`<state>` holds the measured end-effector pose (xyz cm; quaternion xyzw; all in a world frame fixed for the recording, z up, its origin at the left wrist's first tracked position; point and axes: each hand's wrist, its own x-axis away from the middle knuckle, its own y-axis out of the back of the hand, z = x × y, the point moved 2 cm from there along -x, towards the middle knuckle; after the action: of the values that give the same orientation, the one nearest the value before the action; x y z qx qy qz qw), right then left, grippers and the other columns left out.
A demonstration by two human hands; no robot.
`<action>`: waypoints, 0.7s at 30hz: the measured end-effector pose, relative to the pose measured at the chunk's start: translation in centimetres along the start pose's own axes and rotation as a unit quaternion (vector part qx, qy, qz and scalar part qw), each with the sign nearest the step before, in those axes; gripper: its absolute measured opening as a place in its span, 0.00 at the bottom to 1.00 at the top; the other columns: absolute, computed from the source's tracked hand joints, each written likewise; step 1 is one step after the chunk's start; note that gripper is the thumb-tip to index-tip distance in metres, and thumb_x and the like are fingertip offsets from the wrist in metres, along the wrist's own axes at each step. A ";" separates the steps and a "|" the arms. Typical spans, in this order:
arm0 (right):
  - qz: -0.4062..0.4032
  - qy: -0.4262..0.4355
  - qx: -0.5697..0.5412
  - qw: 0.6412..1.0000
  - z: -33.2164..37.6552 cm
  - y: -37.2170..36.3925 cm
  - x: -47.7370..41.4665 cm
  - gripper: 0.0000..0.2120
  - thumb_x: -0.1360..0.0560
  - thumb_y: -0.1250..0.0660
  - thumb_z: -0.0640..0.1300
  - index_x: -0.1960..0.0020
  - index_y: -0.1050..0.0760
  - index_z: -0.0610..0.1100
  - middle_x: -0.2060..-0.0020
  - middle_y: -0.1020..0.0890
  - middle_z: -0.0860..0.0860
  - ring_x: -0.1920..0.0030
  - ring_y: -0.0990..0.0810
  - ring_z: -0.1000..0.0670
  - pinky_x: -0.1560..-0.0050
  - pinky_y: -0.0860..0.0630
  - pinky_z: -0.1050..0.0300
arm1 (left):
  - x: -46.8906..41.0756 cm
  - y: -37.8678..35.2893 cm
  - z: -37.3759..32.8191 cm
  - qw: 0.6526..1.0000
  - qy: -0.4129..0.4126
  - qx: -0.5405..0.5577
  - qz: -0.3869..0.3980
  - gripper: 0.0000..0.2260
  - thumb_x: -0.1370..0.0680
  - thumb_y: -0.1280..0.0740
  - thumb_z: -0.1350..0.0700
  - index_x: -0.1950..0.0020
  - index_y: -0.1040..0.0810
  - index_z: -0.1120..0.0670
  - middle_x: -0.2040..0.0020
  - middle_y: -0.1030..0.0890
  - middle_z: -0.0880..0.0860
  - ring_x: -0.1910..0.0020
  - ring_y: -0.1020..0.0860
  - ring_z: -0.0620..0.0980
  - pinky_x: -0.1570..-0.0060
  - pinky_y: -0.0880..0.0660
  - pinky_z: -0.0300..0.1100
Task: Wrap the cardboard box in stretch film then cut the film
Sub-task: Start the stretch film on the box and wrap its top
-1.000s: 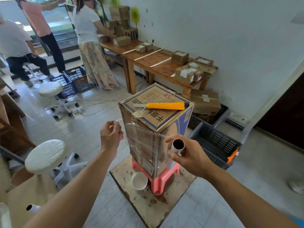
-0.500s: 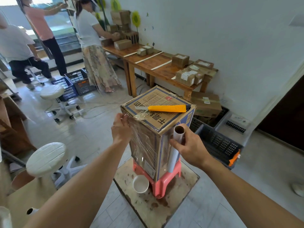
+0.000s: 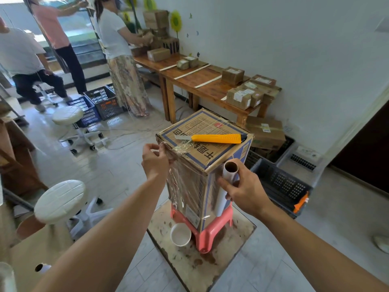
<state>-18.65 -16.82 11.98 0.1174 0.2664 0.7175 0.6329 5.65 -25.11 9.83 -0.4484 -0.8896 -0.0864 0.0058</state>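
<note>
A tall cardboard box [image 3: 212, 152] stands on a pink plastic stool [image 3: 207, 232]. Clear stretch film [image 3: 181, 186] covers its near left face and laps over the top corner. My left hand [image 3: 154, 161] pinches the film's end against the box's upper left corner. The film roll [image 3: 226, 182], upright with its brown core showing, is held by my right hand [image 3: 242, 191] against the box's near right edge. A yellow utility knife [image 3: 219, 138] lies on top of the box with its blade out to the left.
The stool stands on a stained board [image 3: 189, 262], with a white paper cup [image 3: 180, 234] beside it. White stools [image 3: 61, 201] are on the left, a dark crate [image 3: 280, 186] on the right, wooden tables [image 3: 202, 83] with small boxes behind. Three people work at the back left.
My left hand has carried the film's end from open air onto the box's upper left corner. The roll has moved up against the box's right edge, drawing the film flat.
</note>
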 end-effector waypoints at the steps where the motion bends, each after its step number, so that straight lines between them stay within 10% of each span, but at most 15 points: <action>1: 0.003 -0.005 -0.008 1.000 0.1 0.0 -0.1 0.11 0.23 0.29 0.43 0.45 0.29 0.51 0.52 0.19 0.51 0.63 0.17 0.51 0.67 0.19 0.58 | 0.0 -0.3 0.2 0.999 0.029 0.022 0.007 0.07 0.18 0.35 0.52 0.52 0.30 0.54 0.57 0.19 0.57 0.60 0.17 0.56 0.59 0.17 0.53; 7: 0.000 -0.006 -0.001 1.000 -0.4 -0.2 -0.5 0.12 0.23 0.29 0.44 0.44 0.29 0.52 0.50 0.20 0.50 0.61 0.17 0.50 0.66 0.17 0.53 | 0.2 -1.5 -0.2 0.987 0.144 0.069 0.028 0.16 0.18 0.41 0.47 0.58 0.23 0.56 0.57 0.17 0.57 0.56 0.17 0.56 0.50 0.18 0.56; 13: -0.043 -0.009 0.020 0.999 -1.3 -0.2 -0.6 0.16 0.25 0.29 0.50 0.42 0.32 0.53 0.52 0.21 0.58 0.56 0.18 0.52 0.61 0.17 0.47 | 2.2 -3.0 -2.2 0.995 0.094 -0.039 0.009 0.23 0.22 0.38 0.43 0.36 0.34 0.58 0.38 0.29 0.58 0.42 0.26 0.58 0.39 0.27 0.58; 18: -0.114 -0.022 0.043 0.992 -0.8 -0.6 -0.5 0.15 0.25 0.29 0.51 0.42 0.30 0.51 0.50 0.22 0.54 0.57 0.20 0.55 0.58 0.23 0.57 | 3.3 -4.4 -3.1 0.994 0.106 -0.037 0.013 0.24 0.22 0.34 0.53 0.31 0.41 0.57 0.34 0.34 0.58 0.55 0.26 0.49 0.54 0.24 0.47; 21: -0.151 -0.044 0.034 0.987 -1.0 -0.8 -0.2 0.16 0.25 0.27 0.52 0.45 0.30 0.50 0.52 0.22 0.53 0.63 0.20 0.59 0.64 0.27 0.69 | 3.7 -5.5 -2.9 0.994 0.095 -0.037 0.029 0.38 0.23 0.30 0.51 0.22 0.49 0.57 0.24 0.40 0.58 0.38 0.25 0.54 0.43 0.23 0.49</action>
<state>-18.46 -17.24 10.77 0.1281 0.2772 0.5984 0.7407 -1.17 -25.79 12.16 -0.4640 -0.8678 -0.1613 0.0757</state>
